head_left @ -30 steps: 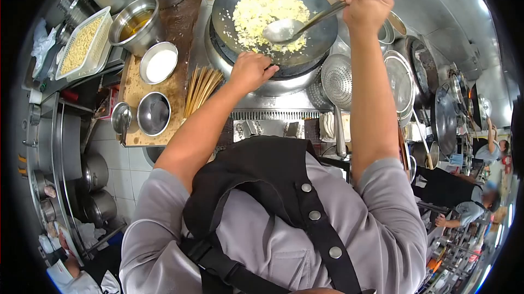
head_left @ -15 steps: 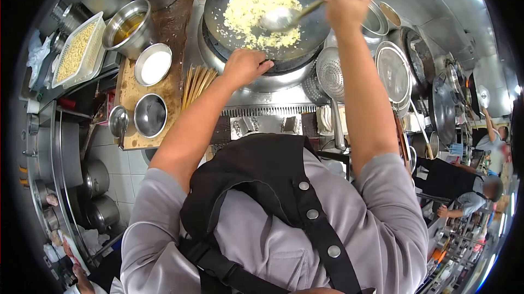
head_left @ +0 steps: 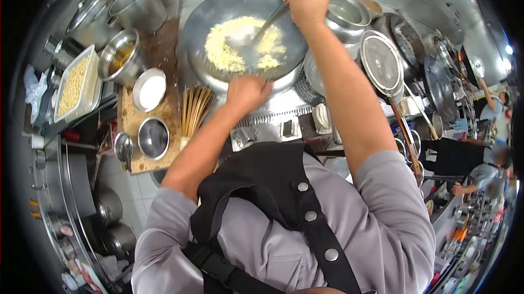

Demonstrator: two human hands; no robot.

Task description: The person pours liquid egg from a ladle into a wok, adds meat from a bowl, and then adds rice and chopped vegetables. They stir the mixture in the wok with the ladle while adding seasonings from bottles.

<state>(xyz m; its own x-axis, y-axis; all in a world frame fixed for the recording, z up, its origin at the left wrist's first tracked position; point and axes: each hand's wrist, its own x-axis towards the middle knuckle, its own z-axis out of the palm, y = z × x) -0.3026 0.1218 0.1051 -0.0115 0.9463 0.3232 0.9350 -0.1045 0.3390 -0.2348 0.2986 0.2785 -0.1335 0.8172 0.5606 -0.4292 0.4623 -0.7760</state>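
A large dark wok (head_left: 199, 37) sits over the burner with pale yellow food (head_left: 226, 56) in it that looks like egg fried rice. My left hand (head_left: 246, 93) is closed at the wok's near edge; the exact grip is hidden under the fingers. My right hand (head_left: 308, 0) is closed round the wooden-handled ladle (head_left: 273, 20), above the wok's right side. The ladle's shaft slants down to the left into the food, where its bowl is smeared by motion.
Left of the wok, a worktop holds a bowl of white stuff (head_left: 149, 91), an empty metal bowl (head_left: 153, 138) and a bamboo brush (head_left: 195, 109). A noodle basket (head_left: 75, 84) stands further left. At right are a round strainer (head_left: 380, 58) and a co-worker (head_left: 480, 165).
The wok has shifted and tilted, its far handle now showing more. The food has slid together and blurs. My right hand and the ladle have moved left; the whole view has shifted slightly.
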